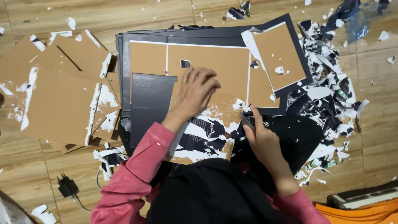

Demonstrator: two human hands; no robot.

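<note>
My left hand (195,92) presses flat on a brown cardboard sheet (215,62) that still carries torn white and black paper along its near edge. It lies on a stack of dark boards (145,39). My right hand (263,139) grips a small dark metal scraping tool (246,121), its tip at the torn paper edge on the sheet's near right part. A dark grey board (151,101) lies just left of my left hand. Both sleeves are pink.
A pile of stripped brown cardboard pieces (58,99) lies at the left. Torn black and white paper scraps (327,91) heap up at the right. A black plug adapter with cable (67,187) sits on the wooden floor near left. An orange object (365,211) is at the bottom right.
</note>
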